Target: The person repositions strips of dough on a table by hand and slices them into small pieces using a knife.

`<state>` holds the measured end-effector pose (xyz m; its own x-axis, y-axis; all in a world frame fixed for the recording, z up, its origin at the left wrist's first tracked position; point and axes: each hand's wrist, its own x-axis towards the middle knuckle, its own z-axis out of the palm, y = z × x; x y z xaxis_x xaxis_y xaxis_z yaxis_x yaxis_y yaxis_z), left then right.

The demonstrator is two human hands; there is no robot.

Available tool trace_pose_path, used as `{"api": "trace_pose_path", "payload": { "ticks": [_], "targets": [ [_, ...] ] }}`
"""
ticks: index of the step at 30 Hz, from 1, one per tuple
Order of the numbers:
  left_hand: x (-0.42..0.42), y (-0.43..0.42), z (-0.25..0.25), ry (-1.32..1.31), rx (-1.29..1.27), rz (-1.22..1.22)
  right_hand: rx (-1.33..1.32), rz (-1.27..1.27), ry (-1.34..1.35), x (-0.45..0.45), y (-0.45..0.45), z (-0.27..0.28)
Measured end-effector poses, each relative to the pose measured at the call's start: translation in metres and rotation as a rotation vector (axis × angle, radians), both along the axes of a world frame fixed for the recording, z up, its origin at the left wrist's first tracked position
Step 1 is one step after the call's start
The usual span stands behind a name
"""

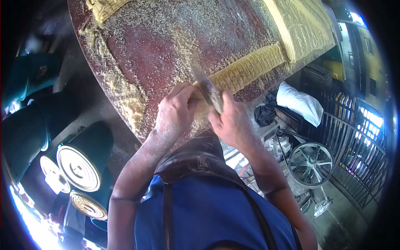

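My right hand (233, 121) is wrapped round the handle of a knife (205, 85), its blade pointing up and to the left. The blade lies at the left end of a long yellow strip (250, 68) with many crosswise cut lines. My left hand (177, 106) has its fingers curled at that same end, left of the blade; what is under the fingertips is hidden. Yellow crumbs and flour cover the dark red table (154, 46) around both hands.
A stack of yellow sheets (306, 29) lies at the table's upper right, another yellow piece (104, 8) at its upper left. Lidded drums (78, 167) stand at left. A spoked wheel (310, 165), a white sack (299, 103) and a metal fence (354, 141) are at right.
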<state>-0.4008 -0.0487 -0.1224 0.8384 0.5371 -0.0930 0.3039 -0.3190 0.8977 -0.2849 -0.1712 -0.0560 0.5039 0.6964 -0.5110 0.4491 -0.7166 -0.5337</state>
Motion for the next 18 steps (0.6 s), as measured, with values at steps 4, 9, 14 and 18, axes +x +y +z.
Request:
{"api": "trace_pose_path", "payload": {
  "ticks": [4, 9, 14, 18],
  "targets": [
    [-0.012, 0.000, 0.006, 0.064, 0.137, 0.010, 0.050, 0.046, -0.073, -0.019, -0.019, 0.011],
    [-0.011, 0.002, -0.001, 0.050, 0.106, 0.003, -0.103, 0.069, -0.045, -0.025, -0.016, 0.030],
    [-0.011, 0.004, -0.006, 0.035, 0.040, 0.007, -0.152, 0.057, 0.012, -0.020, 0.014, -0.037],
    [-0.013, 0.001, -0.008, 0.055, 0.038, 0.032, -0.039, 0.072, -0.001, -0.018, 0.021, -0.040]
  ]
}}
